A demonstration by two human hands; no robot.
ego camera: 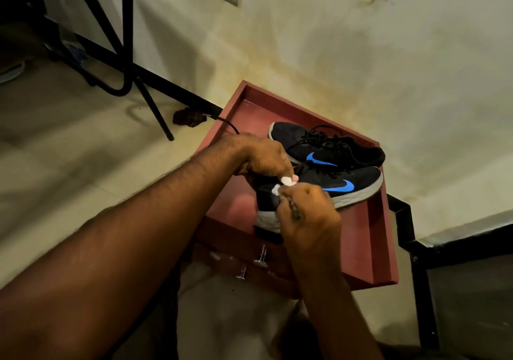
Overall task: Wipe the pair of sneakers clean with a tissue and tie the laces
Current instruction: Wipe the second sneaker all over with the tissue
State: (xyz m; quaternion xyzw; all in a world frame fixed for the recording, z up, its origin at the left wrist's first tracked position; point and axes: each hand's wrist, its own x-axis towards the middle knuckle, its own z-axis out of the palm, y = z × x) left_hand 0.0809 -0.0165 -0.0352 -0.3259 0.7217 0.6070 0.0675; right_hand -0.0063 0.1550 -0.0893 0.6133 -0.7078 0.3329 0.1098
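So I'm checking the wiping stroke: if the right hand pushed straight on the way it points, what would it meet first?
Probably the near sneaker. The right hand pinches the tissue at its heel collar, just short of the left hand; depth is unclear.

Reached in from the lower left and lower middle with both bare forearms, left hand (pixel 261 155) knuckles-up with fingers curled down around the near sneaker (pixel 327 186), right hand (pixel 308 209) just beside it, fingers curled, pinching a white tissue (pixel 283 183) between the two hands.
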